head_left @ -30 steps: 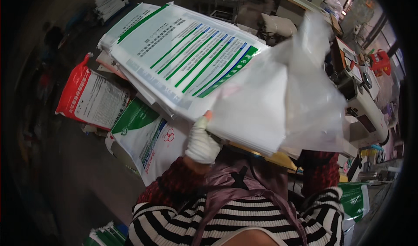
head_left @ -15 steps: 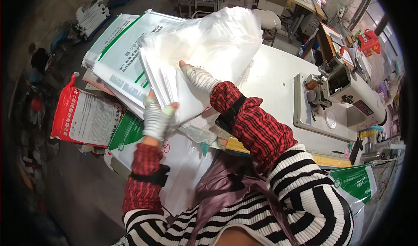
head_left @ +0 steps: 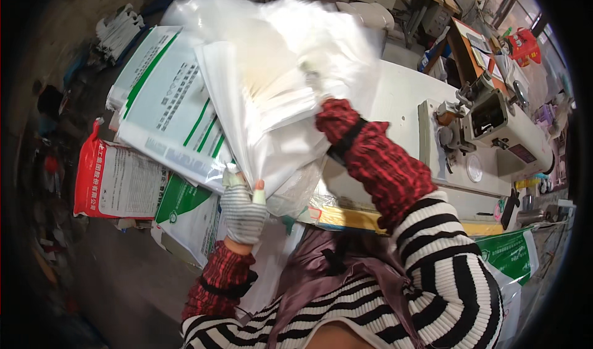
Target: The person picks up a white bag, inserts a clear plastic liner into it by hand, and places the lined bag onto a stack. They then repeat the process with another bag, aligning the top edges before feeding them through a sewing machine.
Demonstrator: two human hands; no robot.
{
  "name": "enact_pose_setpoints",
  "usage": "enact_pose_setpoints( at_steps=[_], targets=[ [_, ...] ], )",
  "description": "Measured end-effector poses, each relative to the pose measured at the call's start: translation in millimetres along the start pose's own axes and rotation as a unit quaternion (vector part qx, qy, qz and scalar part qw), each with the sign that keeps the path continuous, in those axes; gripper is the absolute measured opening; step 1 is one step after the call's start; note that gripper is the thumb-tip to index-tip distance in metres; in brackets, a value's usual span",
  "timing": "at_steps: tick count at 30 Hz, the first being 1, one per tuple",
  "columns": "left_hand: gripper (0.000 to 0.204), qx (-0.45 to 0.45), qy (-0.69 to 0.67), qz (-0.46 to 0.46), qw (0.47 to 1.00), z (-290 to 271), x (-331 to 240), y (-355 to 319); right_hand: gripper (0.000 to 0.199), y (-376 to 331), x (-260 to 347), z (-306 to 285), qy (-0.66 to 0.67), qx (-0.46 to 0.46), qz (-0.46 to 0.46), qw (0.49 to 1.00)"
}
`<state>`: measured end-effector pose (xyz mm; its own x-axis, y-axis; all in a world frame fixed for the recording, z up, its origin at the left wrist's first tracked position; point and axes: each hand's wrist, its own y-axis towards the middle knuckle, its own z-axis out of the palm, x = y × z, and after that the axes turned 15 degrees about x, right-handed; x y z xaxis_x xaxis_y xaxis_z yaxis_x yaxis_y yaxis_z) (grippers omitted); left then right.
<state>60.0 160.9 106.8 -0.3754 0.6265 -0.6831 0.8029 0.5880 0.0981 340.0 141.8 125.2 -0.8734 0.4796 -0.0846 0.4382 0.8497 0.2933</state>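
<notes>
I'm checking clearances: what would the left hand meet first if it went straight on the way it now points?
Most likely the white plastic sheets, right ahead of the left hand; whether they already touch is hard to tell.

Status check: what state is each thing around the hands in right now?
Left hand: gloved, closed on near end of white sheets.
Right hand: blurred, at the white sheets; grip unclear.
White sheets: fanned out, far end blurred.
Printed bags: stacked, partly covered.
Red bag: untouched, beside the stack.
White machine: untouched; running or not, cannot tell.
</notes>
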Motion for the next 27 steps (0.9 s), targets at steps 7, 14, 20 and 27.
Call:
enact_pose_setpoints(
  at_steps=[7, 14, 20, 27],
  targets=[
    [0.05, -0.006, 0.287, 0.246, 0.926, -77.7, -106.8, 70.4, 0.083, 16.1, 17.2, 26.8, 0.07, 0.253, -0.029, 0.964],
    [0.079, 0.195, 0.394, -0.004, 0.898, -16.3, 31.7, 170.3, 0.078, -6.3, -26.4, 15.3, 0.061, 0.287, -0.042, 0.955],
    [0.095, 0.337, 0.46, -0.175, 0.802, -19.4, 14.4, 190.4, 0.079, 29.8, -85.0, 36.6, -0.042, 0.225, 0.127, 0.965],
    [0.092, 0.087, 0.404, 0.278, 0.867, -19.6, -16.1, 182.1, 0.039, 4.2, -11.0, 57.2, 0.035, 0.179, -0.173, 0.968]
  ],
)
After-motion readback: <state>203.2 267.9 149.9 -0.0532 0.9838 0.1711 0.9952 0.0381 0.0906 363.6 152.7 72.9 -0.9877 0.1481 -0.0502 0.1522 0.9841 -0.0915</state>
